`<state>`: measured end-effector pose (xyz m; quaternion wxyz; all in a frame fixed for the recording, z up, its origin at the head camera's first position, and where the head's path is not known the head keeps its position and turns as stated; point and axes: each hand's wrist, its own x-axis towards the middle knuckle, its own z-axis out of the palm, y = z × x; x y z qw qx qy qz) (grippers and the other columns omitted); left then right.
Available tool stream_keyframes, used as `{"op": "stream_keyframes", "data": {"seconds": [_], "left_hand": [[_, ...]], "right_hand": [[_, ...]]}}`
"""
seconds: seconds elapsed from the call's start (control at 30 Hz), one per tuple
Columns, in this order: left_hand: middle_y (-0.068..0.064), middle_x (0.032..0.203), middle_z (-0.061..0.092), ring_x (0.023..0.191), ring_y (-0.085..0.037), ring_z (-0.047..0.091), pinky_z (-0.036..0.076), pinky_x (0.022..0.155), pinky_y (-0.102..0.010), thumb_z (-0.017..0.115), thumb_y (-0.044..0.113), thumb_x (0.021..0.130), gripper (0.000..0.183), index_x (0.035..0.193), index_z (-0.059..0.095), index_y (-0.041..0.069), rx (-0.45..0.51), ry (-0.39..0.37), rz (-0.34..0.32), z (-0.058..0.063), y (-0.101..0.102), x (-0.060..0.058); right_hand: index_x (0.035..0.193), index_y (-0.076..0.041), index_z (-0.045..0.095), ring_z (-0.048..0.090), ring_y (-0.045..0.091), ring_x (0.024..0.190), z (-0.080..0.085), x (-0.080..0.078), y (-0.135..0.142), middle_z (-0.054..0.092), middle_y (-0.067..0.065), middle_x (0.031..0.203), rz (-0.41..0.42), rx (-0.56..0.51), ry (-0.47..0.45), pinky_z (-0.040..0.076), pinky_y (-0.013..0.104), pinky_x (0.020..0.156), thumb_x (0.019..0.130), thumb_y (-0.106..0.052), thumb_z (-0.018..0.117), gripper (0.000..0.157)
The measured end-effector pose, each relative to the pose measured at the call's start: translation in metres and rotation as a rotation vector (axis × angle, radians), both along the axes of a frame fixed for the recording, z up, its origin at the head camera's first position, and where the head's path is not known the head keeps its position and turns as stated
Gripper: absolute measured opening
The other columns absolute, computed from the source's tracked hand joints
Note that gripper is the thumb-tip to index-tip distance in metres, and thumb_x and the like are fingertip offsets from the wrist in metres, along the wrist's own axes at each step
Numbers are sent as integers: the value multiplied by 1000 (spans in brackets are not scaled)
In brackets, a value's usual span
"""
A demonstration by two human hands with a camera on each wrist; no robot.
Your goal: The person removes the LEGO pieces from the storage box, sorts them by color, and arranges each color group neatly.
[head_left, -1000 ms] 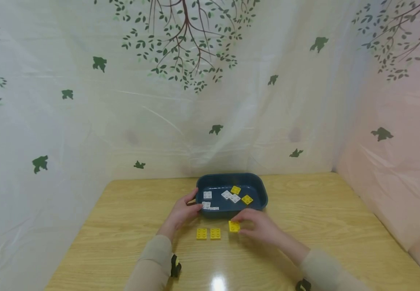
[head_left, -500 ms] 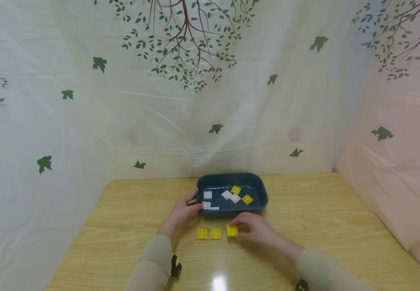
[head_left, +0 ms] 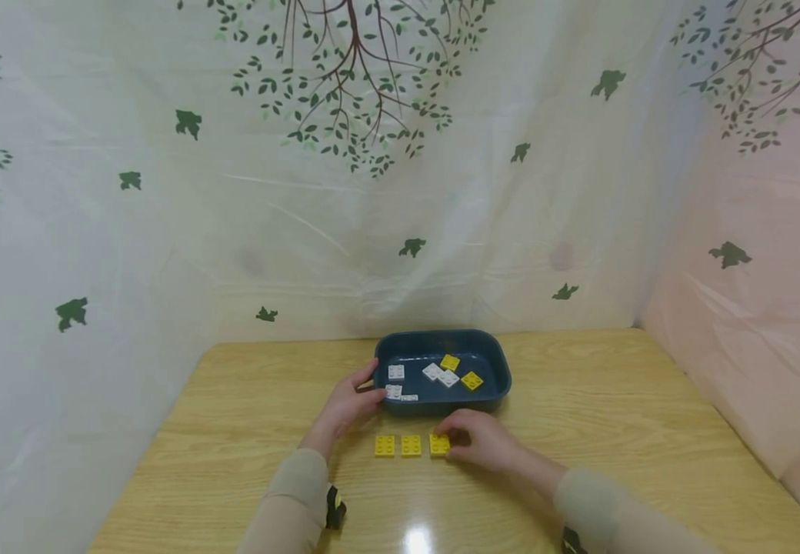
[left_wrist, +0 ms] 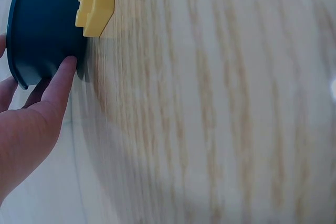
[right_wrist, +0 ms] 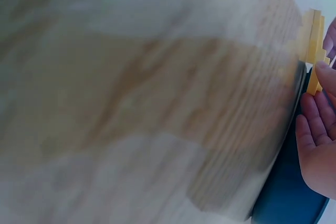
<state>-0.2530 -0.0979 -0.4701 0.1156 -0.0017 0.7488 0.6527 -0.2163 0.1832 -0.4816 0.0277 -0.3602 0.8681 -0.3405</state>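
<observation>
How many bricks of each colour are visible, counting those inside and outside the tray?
Yellow bricks: 5 (2 in the tray, 3 outside it, one of those held by the right hand)
White bricks: 5 (all in the tray)
Total: 10

- A screened-off work spot; whether in a home, lab or office cannot be told.
- Pale, creased sheeting [head_left: 345, 204] fills the upper frame and both sides.
- Printed branches [head_left: 353, 23] hang at upper centre, green bird shapes [head_left: 607, 83] scattered around.
- A wood-grain table [head_left: 580, 400] spans the lower frame, a bright reflection [head_left: 417, 540] at bottom centre.
</observation>
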Motion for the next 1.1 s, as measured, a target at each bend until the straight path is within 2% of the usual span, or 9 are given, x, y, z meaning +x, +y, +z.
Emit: {"op": "stream_keyframes", "data": {"seconds": [0.1, 0.53, 0.77, 1.1], "left_hand": [[-15, 161, 25, 133, -38, 44, 49, 99, -42, 67, 6, 92, 70, 154, 36, 15, 5, 3, 3, 0, 1, -1], [-15, 161, 25, 133, -38, 45, 50, 98, -43, 67, 5, 92, 70, 154, 36, 14, 0, 9, 27, -3, 4, -6], [-16, 161, 26, 133, -39, 44, 48, 100, -45, 67, 7, 93, 69, 154, 37, 16, -16, 10, 39, -5, 5, -10], [-15, 161, 26, 133, -38, 44, 48, 101, -45, 67, 7, 93, 69, 154, 36, 16, -21, 10, 52, -5, 7, -14]], "right_hand": [[109, -13, 73, 59, 7, 91, -2, -4, 0, 70, -4, 105, -10, 11, -29, 52, 29, 84, 81, -12, 82, 30], [107, -9, 73, 61, 14, 91, -5, -14, 0, 70, -1, 104, 23, -2, -15, 52, 29, 84, 79, -8, 82, 30], [107, -10, 73, 62, 12, 93, -11, -22, 2, 71, -2, 103, 39, 17, 37, 52, 30, 86, 77, -9, 83, 31], [106, -8, 73, 62, 13, 93, -11, -30, 3, 71, -1, 103, 54, 18, 42, 52, 30, 86, 77, -8, 83, 31]]}}
